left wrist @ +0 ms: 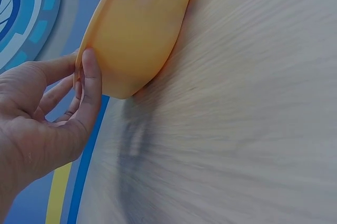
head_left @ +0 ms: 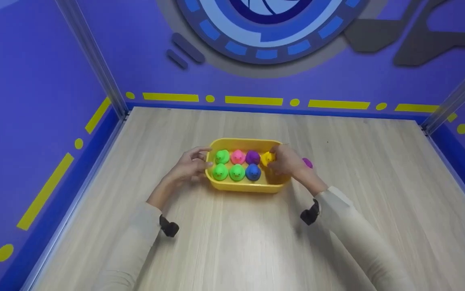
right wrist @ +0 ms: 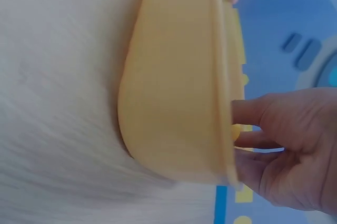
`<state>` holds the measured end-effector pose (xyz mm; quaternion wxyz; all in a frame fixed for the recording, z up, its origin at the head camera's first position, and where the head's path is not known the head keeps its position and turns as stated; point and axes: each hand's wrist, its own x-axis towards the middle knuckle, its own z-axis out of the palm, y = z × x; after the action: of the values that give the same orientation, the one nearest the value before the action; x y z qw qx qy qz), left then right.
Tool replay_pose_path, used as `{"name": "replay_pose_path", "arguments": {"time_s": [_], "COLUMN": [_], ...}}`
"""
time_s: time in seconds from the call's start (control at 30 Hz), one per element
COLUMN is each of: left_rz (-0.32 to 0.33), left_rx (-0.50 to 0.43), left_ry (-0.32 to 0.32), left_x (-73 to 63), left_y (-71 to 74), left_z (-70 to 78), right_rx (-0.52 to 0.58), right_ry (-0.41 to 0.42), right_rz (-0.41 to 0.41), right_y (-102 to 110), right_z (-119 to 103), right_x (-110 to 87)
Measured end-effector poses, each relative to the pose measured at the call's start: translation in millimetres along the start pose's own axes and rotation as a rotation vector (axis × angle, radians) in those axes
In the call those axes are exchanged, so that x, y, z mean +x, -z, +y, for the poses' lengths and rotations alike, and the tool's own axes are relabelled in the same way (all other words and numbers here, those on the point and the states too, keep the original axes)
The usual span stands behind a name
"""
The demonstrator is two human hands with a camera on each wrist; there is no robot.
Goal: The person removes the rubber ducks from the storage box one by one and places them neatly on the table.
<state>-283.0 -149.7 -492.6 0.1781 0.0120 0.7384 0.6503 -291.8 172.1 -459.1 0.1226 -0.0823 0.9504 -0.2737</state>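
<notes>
A yellow tub (head_left: 246, 188) stands on the table with small toy ducks in two rows. The back row has a green duck (head_left: 221, 157), a pink duck (head_left: 238, 157), a purple duck (head_left: 252, 157) and a yellow duck (head_left: 267, 159). Two green ducks and a blue duck (head_left: 253, 172) make up the front row. My left hand (head_left: 189, 165) pinches the tub's left rim (left wrist: 84, 50) between thumb and fingers. Reaching over the right end, my right hand (head_left: 289, 161) grips the yellow duck inside; its fingertips are hidden by the tub wall in the right wrist view.
Another purple piece (head_left: 307, 163) lies on the table just right of the tub, partly behind my right hand. Blue printed panels (head_left: 143, 60) stand at the back and both sides of the wooden table (head_left: 224, 242).
</notes>
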Motion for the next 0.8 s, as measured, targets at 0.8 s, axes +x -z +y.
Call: {"name": "replay_pose_path", "arguments": {"time_s": [0.8], "left_rz": [-0.001], "left_rx": [0.021], "left_ry": [0.018], "left_x": [-0.4], "left_y": [-0.4], "left_z": [2.2], "right_rx": [0.303], "right_ry": [0.218], "right_rz": [0.149], "right_y": [36.1], "right_z": [40.4], "right_x": [-39.4]}}
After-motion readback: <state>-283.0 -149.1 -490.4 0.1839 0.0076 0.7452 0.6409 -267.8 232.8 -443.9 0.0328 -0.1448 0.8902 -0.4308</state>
